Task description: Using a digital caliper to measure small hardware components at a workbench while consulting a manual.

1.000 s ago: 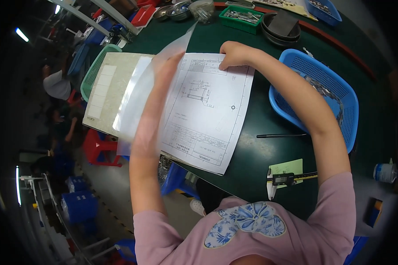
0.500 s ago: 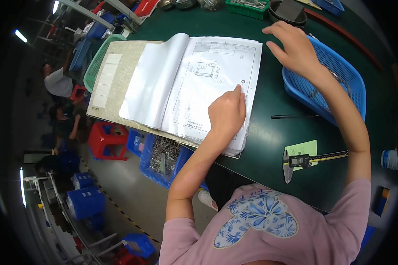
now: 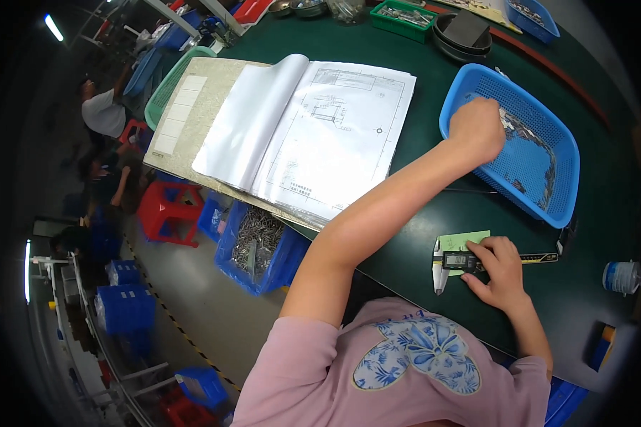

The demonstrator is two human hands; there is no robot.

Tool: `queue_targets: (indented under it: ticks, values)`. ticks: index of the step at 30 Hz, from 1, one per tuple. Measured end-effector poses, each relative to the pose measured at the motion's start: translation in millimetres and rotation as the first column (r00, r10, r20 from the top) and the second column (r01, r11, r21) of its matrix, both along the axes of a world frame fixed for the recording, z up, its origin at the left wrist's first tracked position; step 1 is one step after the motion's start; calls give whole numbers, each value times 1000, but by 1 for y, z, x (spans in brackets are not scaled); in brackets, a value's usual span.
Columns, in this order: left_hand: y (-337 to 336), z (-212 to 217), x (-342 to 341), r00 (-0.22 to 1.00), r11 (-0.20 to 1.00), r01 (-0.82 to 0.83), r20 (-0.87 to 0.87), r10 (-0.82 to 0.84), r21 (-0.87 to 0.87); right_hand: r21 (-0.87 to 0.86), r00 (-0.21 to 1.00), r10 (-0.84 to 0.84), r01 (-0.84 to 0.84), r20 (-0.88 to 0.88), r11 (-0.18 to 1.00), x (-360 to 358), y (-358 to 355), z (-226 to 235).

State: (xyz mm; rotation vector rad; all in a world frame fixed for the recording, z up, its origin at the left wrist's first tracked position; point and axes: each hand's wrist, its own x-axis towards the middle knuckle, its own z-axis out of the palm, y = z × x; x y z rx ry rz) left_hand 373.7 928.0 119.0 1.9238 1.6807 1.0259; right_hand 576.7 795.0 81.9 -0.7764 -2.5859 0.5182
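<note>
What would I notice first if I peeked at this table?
Probably the big open book of white drawing sheets lying at the left of the dark green table. Next, the left hand reaching into the blue plastic mesh basket, while the right hand touches a digital metal caliper.

A digital caliper [image 3: 477, 260] lay flat on the green worktop [image 3: 406, 242], beside a blue mesh basket [image 3: 477, 85] of small metal parts.

Caliper screen, green note and label strips on a binder

The digital caliper [image 3: 470, 262] lies on the dark green counter [image 3: 406, 242], its small grey rectangular screen [image 3: 456, 260] just beside the right hand [image 3: 501, 270]; a pale green paper note [image 3: 465, 242] lies under it. A column of white rectangular labels [image 3: 178, 114] runs down the open binder's beige cover [image 3: 206, 92].
</note>
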Motion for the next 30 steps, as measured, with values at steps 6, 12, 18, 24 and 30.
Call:
queue_targets:
  ticks: [6,12,18,24,30]
  values:
    - [27,-13,34,898,918,48,-386,-213,-395,-37,998,-2,0,-68,999,5,0,-12]
    - [68,-31,73,733,989,-30,-676,-78,-147,-45,995,-8,4,-97,999,4,0,-14]
    - [87,-56,64,601,929,-294,-799,-4,-226,-25,993,-4,1,-115,1000,4,0,-15]
    - [74,-64,72,636,948,-236,-772,-14,-211,-12,994,-4,2,-106,1000,3,-1,-13]
    - [76,-54,55,723,925,-289,-689,43,-246,-19,992,15,-17,-128,1000,4,0,-15]
